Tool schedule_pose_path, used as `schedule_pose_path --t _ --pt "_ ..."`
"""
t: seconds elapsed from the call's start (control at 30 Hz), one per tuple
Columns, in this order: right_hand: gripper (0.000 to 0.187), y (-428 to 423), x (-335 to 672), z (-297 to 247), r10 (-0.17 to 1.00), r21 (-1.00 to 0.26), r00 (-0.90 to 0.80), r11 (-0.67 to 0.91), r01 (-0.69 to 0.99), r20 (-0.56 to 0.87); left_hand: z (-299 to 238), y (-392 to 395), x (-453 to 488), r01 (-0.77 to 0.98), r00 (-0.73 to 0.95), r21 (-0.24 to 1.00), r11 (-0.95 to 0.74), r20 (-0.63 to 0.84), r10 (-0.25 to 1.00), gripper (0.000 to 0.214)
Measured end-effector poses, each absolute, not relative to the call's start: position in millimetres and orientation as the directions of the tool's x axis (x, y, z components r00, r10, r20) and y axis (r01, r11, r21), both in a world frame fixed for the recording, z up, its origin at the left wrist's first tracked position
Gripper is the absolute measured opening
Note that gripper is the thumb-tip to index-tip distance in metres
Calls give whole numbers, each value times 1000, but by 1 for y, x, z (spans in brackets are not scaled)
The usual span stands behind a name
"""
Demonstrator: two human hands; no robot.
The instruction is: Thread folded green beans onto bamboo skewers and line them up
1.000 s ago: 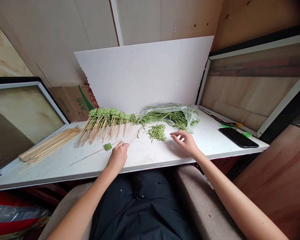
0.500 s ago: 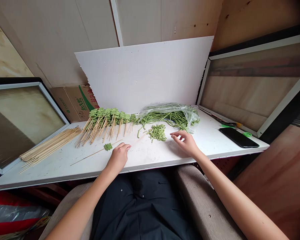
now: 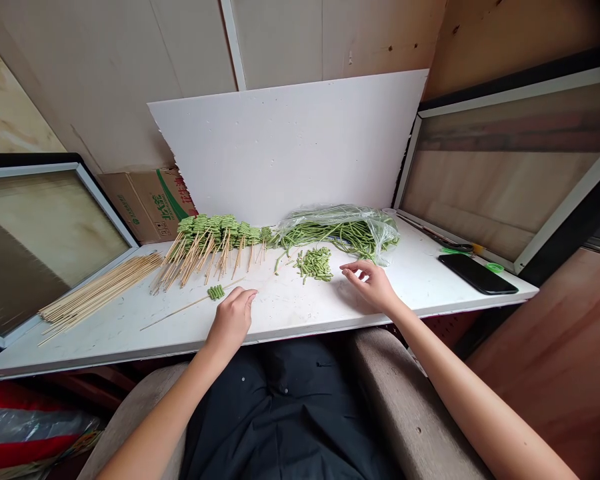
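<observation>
My left hand [image 3: 233, 315] is closed over the front of the white table, its fingers pressed together. Whatever it may hold is hidden. Just left of it lies a bamboo skewer [image 3: 175, 312] with a short row of cut green bean pieces [image 3: 215, 292] threaded on it. My right hand [image 3: 369, 283] hovers at the right, its fingers loosely bent and somewhat apart, with nothing visible in them. Beside its fingertips is a loose pile of cut green beans [image 3: 314, 265]. Behind that, long green beans [image 3: 335, 235] lie partly inside a clear plastic bag [image 3: 377, 233].
Finished bean skewers [image 3: 215, 240] are heaped at the back left, sticks pointing forward. Bare bamboo skewers [image 3: 100, 290] lie in a bundle at the left. A black phone [image 3: 477, 274] and a green ring [image 3: 494, 267] lie at the right. A white board [image 3: 290, 147] stands behind the table [image 3: 290, 313].
My left hand has shifted slightly left and toward me. The right hand, the threaded skewer and the bean pile look unmoved.
</observation>
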State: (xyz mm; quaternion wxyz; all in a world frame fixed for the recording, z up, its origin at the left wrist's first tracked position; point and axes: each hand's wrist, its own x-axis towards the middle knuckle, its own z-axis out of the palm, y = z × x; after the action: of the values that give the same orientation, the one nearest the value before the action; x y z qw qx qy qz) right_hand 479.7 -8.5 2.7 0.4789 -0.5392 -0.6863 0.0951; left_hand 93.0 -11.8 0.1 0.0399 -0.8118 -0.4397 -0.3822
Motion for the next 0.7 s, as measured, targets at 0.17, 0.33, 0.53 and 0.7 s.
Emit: schedule_pose_path --t 0.17,0.33,0.53,0.7 --pt "29 -9 479 3 832 -652 40 404 641 554 -9 -5 75 763 324 261 -592 638 698 31" --pt "28 -10 480 3 836 -661 40 402 633 547 -19 8 64 776 362 243 -582 585 726 31" --pt "27 -10 480 3 832 -652 44 399 645 553 -18 14 53 777 417 215 -592 529 739 31" --pt "29 -10 479 4 832 -654 37 406 638 553 -19 18 45 785 409 224 -577 513 755 34"
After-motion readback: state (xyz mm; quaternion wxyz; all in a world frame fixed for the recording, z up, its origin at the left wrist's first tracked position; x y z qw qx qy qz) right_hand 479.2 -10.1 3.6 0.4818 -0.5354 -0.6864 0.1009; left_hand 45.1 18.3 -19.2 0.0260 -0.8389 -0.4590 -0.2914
